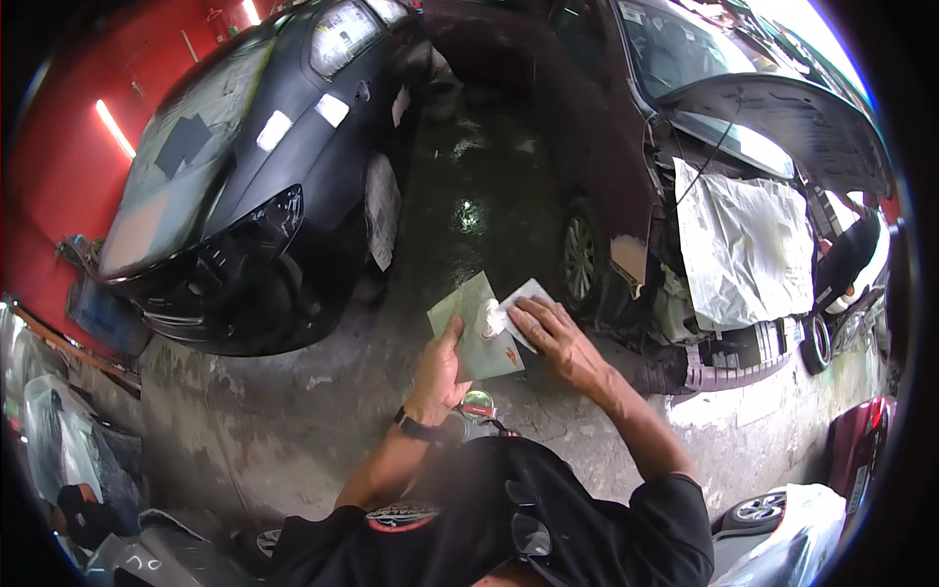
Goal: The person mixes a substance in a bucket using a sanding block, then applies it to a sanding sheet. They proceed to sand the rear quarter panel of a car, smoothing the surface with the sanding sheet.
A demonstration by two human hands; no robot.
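Observation:
My left hand (440,370) grips the left edge of a pale, square mixing board (469,352), thumb on top. The board is tilted in front of my chest. A mound of white paste (488,319) lies toward its right side, and a small orange-red smear (513,358) shows near its lower right corner. My right hand (553,338) is closed on a flat, light-coloured spreader (525,305), fingers pressed over its face. The spreader's left edge touches the paste. Just below the board is a round tin (477,405) with some red on it, partly hidden by my left hand.
A dark car (323,225) with masked windows stands at the left. On the right is a maroon car (597,127), hood raised, front stripped, a white sheet (748,245) over its engine bay. Wet concrete floor (469,225) runs between them. Car parts (782,523) lie near me.

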